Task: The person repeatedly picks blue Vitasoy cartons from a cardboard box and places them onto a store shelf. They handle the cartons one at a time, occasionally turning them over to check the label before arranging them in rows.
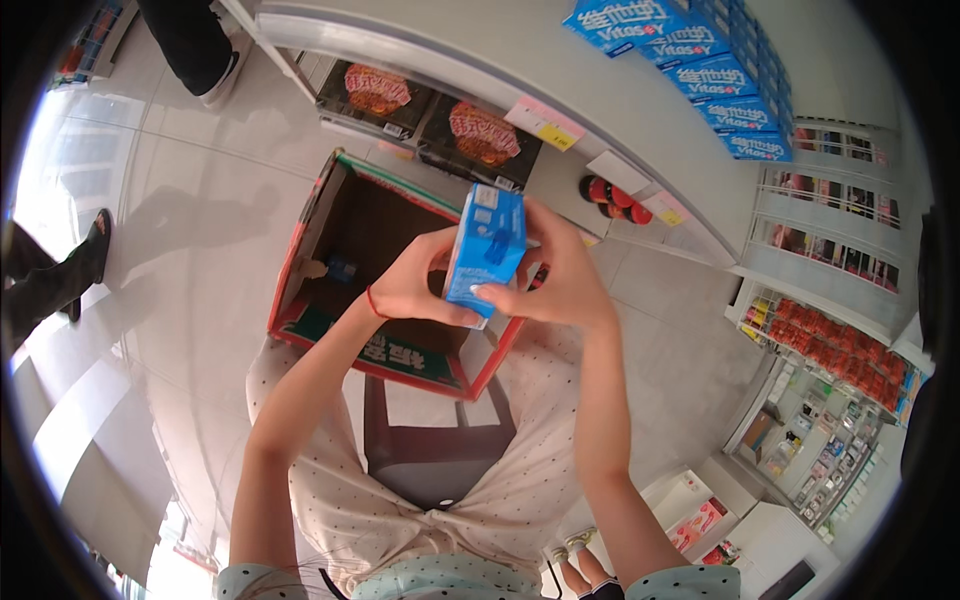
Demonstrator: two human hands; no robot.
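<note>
Both hands grip blue drink cartons (491, 240), held together above an open cardboard box. My left hand (420, 281), with a thin red cord at the wrist, holds their left side, its thumb near the lower end. My right hand (562, 270) closes on the right side, its thumb across the front. How many cartons are in the grip I cannot tell. Below, the red and green cardboard box (409, 367) stands tilted in view at my knees, with one small blue carton (341, 268) inside by its left wall.
A shelf (465, 52) ahead bears stacked blue Vitasoy cartons (709, 79). Black food boxes (480, 139) and red-and-black containers (615, 199) sit lower. Other people's feet (94, 244) show at left. Wire racks (832, 217) stand at right.
</note>
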